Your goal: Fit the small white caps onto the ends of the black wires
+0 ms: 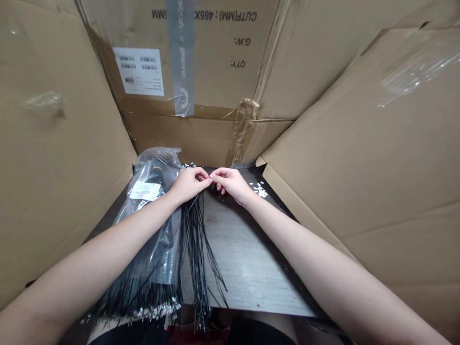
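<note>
Two grips near the far edge of the dark wood-grain worktop [247, 254]: how far open are they?

Nearly closed, both of them. The left hand [190, 184] is curled over the top of a sheaf of thin black wires [196, 249], while the right hand [232, 184] pinches inward, its fingertips [215, 176] touching the left's. Anything held between those fingertips is too small to make out.

Where do the wires go?

They fan down from under the left hand, cross the worktop and hang past its near edge.

And the container?

A clear plastic bag [151, 225] lies along the worktop's left side, packed with more black wires and carrying a white printed label [144, 190]. Silver metal terminals [143, 311] bunch at the wire ends by the near edge. The left forearm [108, 244] passes above the bag.

Anything loose?

Small silver-white pieces [261, 190] are scattered towards the far right corner, just beyond the right hand.

What surrounds all this?

Brown corrugated cardboard sheets [359, 167] wall in the left, right and far sides. The far sheet shows upside-down printing, a white barcode label [138, 71], a strip of grey tape [181, 57] and torn brown packing tape [244, 124].
</note>
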Demonstrator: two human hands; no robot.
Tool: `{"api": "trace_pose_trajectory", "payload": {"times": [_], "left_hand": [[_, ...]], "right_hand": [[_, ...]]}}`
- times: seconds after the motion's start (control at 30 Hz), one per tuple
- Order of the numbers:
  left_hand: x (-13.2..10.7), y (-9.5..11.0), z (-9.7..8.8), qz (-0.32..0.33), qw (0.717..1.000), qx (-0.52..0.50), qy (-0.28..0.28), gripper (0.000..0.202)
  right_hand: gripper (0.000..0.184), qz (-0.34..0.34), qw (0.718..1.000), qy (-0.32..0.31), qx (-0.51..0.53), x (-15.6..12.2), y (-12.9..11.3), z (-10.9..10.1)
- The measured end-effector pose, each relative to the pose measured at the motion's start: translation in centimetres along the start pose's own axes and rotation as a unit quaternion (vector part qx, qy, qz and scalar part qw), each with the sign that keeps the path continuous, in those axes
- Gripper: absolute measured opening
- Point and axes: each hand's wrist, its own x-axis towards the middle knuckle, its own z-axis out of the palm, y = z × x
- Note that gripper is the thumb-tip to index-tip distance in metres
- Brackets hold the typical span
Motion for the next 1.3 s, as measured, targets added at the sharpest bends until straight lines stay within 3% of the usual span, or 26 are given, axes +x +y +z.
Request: {"api": "trace_pose_trajectory", "payload": {"times": [0.57, 1.3], "left_hand": [[0.17, -0.04, -0.1, 0.008, 0.997, -0.038, 0.065, 0.011], [0.53, -0.75, 0.08, -0.011, 0.994, -0.104, 0.034, 0.015]], "right_hand": [[0.034, -0.012, 0.999, 0.007, 0.041, -0.05, -0.03, -0.37], [0.03, 0.001, 0.998, 0.027, 0.064, -0.17, -0.47, -0.2]]}}
